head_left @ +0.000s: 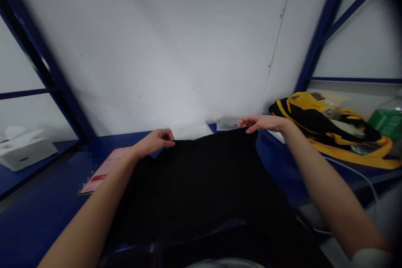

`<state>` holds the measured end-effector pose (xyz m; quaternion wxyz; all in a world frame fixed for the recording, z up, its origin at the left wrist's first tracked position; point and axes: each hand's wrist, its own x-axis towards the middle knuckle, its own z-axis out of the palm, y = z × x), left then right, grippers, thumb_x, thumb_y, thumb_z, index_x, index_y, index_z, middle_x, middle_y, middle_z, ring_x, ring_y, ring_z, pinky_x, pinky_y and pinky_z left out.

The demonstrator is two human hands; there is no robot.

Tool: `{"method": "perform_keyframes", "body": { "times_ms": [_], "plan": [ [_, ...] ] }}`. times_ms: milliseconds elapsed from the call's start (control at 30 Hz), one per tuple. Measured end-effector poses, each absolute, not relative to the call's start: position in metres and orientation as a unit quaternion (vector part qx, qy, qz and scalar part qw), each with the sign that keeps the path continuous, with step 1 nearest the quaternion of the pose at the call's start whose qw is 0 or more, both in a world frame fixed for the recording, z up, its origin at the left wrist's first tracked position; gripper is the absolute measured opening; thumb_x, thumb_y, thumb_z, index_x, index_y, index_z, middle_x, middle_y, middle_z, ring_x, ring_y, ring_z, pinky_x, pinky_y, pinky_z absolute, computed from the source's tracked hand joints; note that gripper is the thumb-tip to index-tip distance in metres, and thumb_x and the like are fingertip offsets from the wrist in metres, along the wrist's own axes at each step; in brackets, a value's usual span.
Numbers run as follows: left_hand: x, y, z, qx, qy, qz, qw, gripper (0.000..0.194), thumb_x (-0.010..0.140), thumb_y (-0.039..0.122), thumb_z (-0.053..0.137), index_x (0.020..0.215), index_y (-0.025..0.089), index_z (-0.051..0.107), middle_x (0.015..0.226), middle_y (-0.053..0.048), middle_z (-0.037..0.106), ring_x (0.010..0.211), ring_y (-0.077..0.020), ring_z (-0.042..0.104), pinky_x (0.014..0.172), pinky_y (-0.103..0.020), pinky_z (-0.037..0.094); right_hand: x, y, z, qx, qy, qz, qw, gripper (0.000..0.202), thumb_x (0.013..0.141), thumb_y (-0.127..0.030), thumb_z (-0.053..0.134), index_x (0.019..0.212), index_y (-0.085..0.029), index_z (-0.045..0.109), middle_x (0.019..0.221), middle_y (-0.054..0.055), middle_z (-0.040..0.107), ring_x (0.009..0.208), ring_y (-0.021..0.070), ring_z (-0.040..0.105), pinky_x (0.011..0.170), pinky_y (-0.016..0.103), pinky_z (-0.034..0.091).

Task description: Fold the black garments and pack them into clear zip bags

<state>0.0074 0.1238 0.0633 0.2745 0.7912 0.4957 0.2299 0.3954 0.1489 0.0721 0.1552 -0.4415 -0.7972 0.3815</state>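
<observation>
A piece of black cloth [201, 180], perhaps a garment, is spread over the blue surface and hangs toward me past its front edge. My left hand [158, 139] pinches its far left corner between thumb and fingers. At the far right corner, my right hand [259, 123] grips the edge, thumb in front and fingers behind. The far edge runs between both hands, rising a little toward the right. Behind it lie a white sheet [190, 130] and a clear plastic bag [226, 124], both partly covered.
A pink phone-like slab [105, 171] lies on the blue table [50, 201], left of the cloth. A white tissue box [27, 148] stands at far left. On the right are a yellow and black bag [333, 125], a green-labelled bottle [387, 117] and a white cable [361, 176].
</observation>
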Motion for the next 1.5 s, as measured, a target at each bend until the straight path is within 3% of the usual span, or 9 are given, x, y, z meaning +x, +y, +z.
{"method": "perform_keyframes", "body": {
  "times_ms": [167,300,400,533,767,1033,1200,1333,1500],
  "plan": [
    [0.005,0.109,0.078,0.729,0.499,0.195,0.426,0.022,0.062,0.032,0.064,0.075,0.019,0.051,0.056,0.005,0.055,0.051,-0.0093,0.054,0.047,-0.020,0.037,0.406,0.136,0.070,-0.411,-0.792,0.437,0.112,0.033,0.060,-0.031,0.065,0.090,-0.019,0.059,0.096,0.002,0.057,0.091,0.0179,0.050,0.079,0.028,0.037],
    [0.000,0.102,0.082,0.711,0.471,0.164,0.496,0.025,0.059,0.032,0.068,0.070,0.019,0.050,0.098,0.000,0.062,0.082,-0.0153,0.063,0.062,-0.022,0.046,0.404,0.134,0.067,-0.389,-0.798,0.460,0.036,0.034,0.059,-0.036,0.067,0.087,-0.017,0.062,0.086,0.001,0.058,0.082,0.0157,0.050,0.076,0.027,0.037],
    [-0.004,0.102,0.082,0.735,0.443,0.115,0.500,0.026,0.056,0.034,0.070,0.067,0.019,0.051,0.107,-0.001,0.059,0.090,-0.0178,0.061,0.073,-0.026,0.047,0.400,0.133,0.066,-0.402,-0.789,0.462,-0.041,0.039,0.058,-0.042,0.067,0.087,-0.016,0.065,0.081,0.001,0.058,0.078,0.0152,0.051,0.073,0.026,0.038],
    [-0.006,0.104,0.080,0.778,0.429,0.054,0.456,0.021,0.057,0.036,0.067,0.064,0.020,0.055,0.098,0.000,0.062,0.094,-0.0178,0.055,0.080,-0.026,0.042,0.394,0.134,0.063,-0.414,-0.769,0.478,-0.090,0.042,0.055,-0.044,0.069,0.086,-0.017,0.067,0.079,0.000,0.058,0.077,0.0148,0.051,0.070,0.023,0.038],
    [0.000,0.103,0.073,0.789,0.455,-0.049,0.409,0.017,0.059,0.035,0.064,0.065,0.020,0.060,0.062,0.004,0.054,0.059,-0.0111,0.046,0.057,-0.021,0.035,0.391,0.139,0.056,-0.411,-0.755,0.495,-0.132,0.038,0.057,-0.042,0.069,0.086,-0.017,0.067,0.066,-0.004,0.055,0.065,0.0106,0.048,0.066,0.022,0.036],
    [0.017,0.094,0.071,0.791,0.520,-0.073,0.313,0.018,0.062,0.037,0.058,0.059,0.019,0.053,0.052,0.004,0.044,0.051,-0.0106,0.040,0.050,-0.022,0.032,0.388,0.140,0.052,-0.433,-0.744,0.488,-0.148,0.039,0.062,-0.050,0.063,0.080,-0.016,0.066,0.065,-0.002,0.055,0.063,0.0110,0.049,0.066,0.023,0.038],
    [0.023,0.078,0.074,0.795,0.571,-0.066,0.193,0.015,0.060,0.033,0.057,0.067,0.021,0.055,0.063,0.002,0.054,0.058,-0.0139,0.048,0.050,-0.023,0.033,0.380,0.128,0.048,-0.428,-0.782,0.443,-0.097,0.030,0.066,-0.046,0.061,0.074,-0.017,0.060,0.064,-0.002,0.053,0.061,0.0105,0.048,0.062,0.023,0.038],
    [0.017,0.056,0.071,0.812,0.565,0.004,0.147,0.024,0.064,0.037,0.056,0.084,0.024,0.056,0.081,0.001,0.058,0.064,-0.0145,0.052,0.055,-0.024,0.038,0.372,0.093,0.048,-0.445,-0.821,0.358,-0.005,0.027,0.071,-0.044,0.057,0.083,-0.020,0.057,0.074,0.000,0.056,0.069,0.0141,0.051,0.064,0.025,0.040],
    [-0.002,0.004,0.058,0.844,0.509,0.084,0.148,0.029,0.076,0.043,0.048,0.102,0.032,0.054,0.103,0.001,0.058,0.080,-0.0149,0.057,0.070,-0.022,0.045,0.373,0.030,0.045,-0.433,-0.847,0.284,0.122,0.027,0.076,-0.042,0.053,0.099,-0.029,0.055,0.110,0.003,0.054,0.103,0.0217,0.049,0.091,0.035,0.036]
  ]
}}
